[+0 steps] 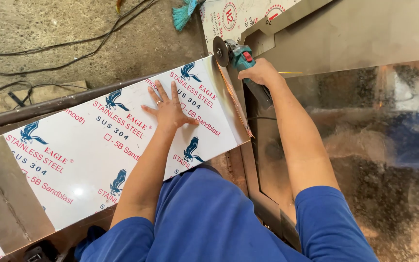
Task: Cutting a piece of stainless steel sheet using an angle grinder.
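Note:
My left hand (169, 107) lies flat, fingers spread, on a steel sheet (88, 160) covered with white protective film printed in red and blue. A ring shows on one finger. My right hand (262, 73) grips a teal angle grinder (238, 60), whose grey disc (220, 51) sits at the far right corner of the sheet. A thin orange spark line runs along the sheet's right edge (236, 104). Both arms wear short blue sleeves.
A large bare, reflective steel panel (364, 121) fills the right side. Another film-covered sheet (238, 17) lies beyond the grinder. Black cables (73, 48) cross the concrete floor at top left, near a wooden block (6, 99). A teal brush (183, 13) lies at the top.

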